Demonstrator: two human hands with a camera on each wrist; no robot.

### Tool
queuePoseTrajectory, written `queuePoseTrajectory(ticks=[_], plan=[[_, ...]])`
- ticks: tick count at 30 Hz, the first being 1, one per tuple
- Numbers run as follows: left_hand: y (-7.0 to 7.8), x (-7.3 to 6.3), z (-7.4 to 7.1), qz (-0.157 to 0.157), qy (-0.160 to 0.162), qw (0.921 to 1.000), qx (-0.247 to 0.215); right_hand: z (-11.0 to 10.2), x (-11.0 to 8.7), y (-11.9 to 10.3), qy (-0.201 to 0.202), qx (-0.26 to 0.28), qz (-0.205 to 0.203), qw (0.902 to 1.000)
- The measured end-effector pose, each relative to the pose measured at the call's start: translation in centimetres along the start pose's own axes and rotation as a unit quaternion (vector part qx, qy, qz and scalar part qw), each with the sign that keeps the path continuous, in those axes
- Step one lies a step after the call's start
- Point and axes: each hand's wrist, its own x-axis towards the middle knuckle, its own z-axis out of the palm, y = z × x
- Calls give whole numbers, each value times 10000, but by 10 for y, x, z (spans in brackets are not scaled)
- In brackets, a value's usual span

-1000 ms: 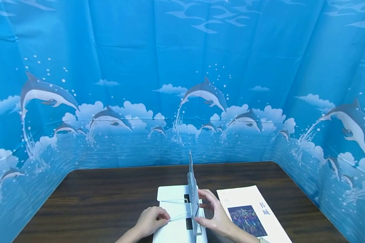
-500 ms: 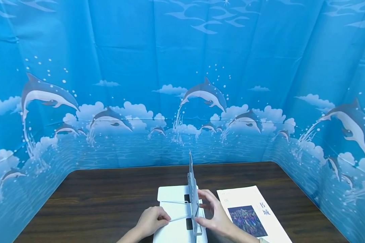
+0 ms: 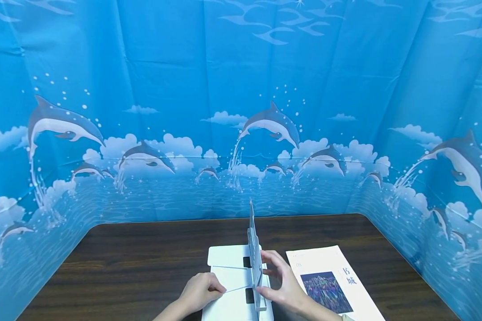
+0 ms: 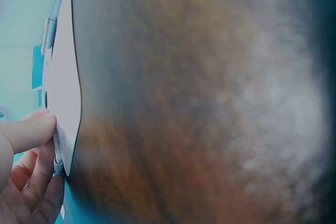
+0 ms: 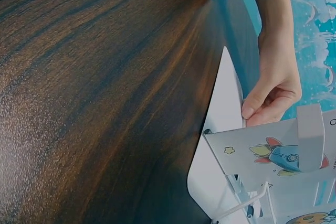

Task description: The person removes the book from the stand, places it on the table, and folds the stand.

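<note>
A white book stand has a flat base (image 3: 226, 255) and a thin panel (image 3: 255, 258) standing upright on it, edge-on in the head view. Cartoon prints cover the panel's face (image 5: 236, 150) in the right wrist view. A thin wire support (image 3: 238, 289) runs from the base's left side to the panel. My left hand (image 3: 201, 292) pinches that wire between thumb and fingers, as the left wrist view also shows on the white rod (image 4: 58, 148). With thumb and fingers spread apart, my right hand (image 3: 283, 285) holds the panel from its right side; the right wrist view leaves this hand out.
A magazine (image 3: 319, 258) with a dark picture on its cover lies right of the stand, partly behind the right forearm. The dark wooden table (image 3: 144, 254) is ringed by a blue dolphin-print curtain (image 3: 176, 111).
The wire's right end has shifted slightly right, from just short of the panel to meeting it. Both hands stay nearly in place.
</note>
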Motion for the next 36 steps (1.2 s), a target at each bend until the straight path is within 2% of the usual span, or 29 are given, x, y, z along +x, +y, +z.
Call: queuePoseTrajectory(ticks=[5, 8, 13, 21, 24, 28, 32, 36], plan=[[0, 0, -3, -67, -139, 9994, -296, 1, 0, -1, 13, 6, 22, 10000], [0, 0, -7, -102, -95, 9986, -506, 1, 0, -1, 26, 15, 71, 10000], [7, 2, -20, -179, 128, 9969, -750, 2, 0, 0, 26, 52, 12, 10000], [28, 4, -43, -156, 592, 9914, -1154, 5, 2, -1, 1, 116, 63, 9999], [36, 3, -49, -147, 700, 9858, -1522, 8, 4, -2, -45, 109, 17, 9999], [48, 0, -55, -79, 775, 9739, -2133, 13, 5, -3, -40, 95, -105, 9999], [55, -4, -58, 284, 810, 9627, -2567, 19, 7, -2, -24, 68, -217, 9997], [61, -10, -61, 736, 804, 9557, -2732, 29, 12, -2, -9, -188, -211, 9996]])
